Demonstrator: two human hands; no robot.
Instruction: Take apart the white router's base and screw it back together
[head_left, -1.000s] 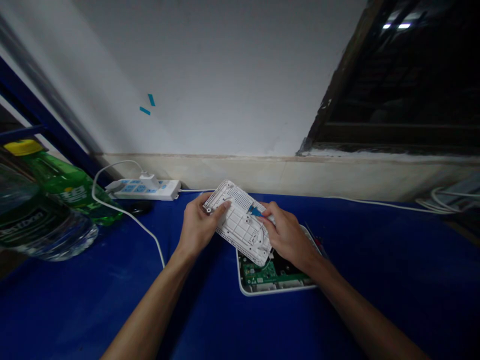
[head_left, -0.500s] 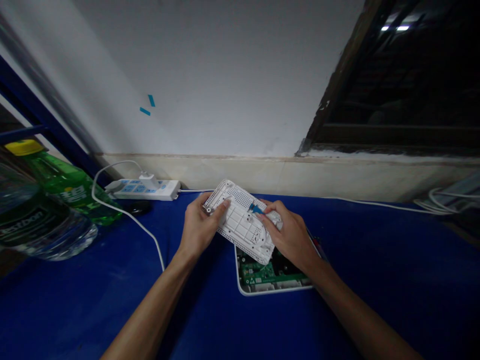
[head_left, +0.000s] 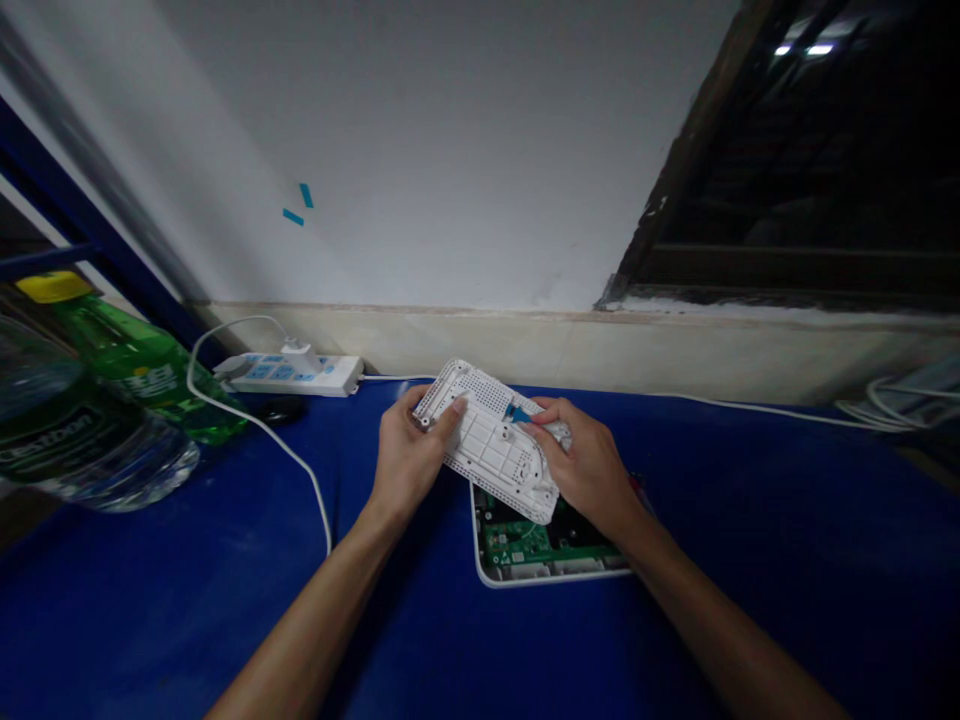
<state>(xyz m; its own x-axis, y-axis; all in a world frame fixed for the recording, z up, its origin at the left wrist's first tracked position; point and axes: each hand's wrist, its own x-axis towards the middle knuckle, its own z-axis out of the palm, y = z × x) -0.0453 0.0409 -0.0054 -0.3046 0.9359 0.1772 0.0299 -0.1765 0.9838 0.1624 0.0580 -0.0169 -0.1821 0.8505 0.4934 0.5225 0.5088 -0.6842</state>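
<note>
My left hand [head_left: 416,445] is closed on the left end of a white plastic cover [head_left: 480,435], thumb on its ribbed, vented inner face. The cover is tilted, its lower right corner over an opened white device housing [head_left: 517,578]. A green circuit board [head_left: 517,545] shows inside that housing, partly hidden by the cover and my right arm. At the cover's right side my right hand [head_left: 581,450] pinches a small blue piece [head_left: 517,413] between thumb and forefinger. The piece lies against the cover; its exact kind I cannot make out.
A white power strip [head_left: 330,376] with a plugged-in charger [head_left: 300,358] stands by the wall, its white cable [head_left: 300,462] looping over the blue table [head_left: 225,600]. Two large bottles, one green [head_left: 135,350], one clear [head_left: 142,470], stand at left. More cables [head_left: 885,405] lie far right.
The cover, held by both hands, has shifted slightly right in view. My right fingers have moved a little on the blue piece, which now points more to the left.
</note>
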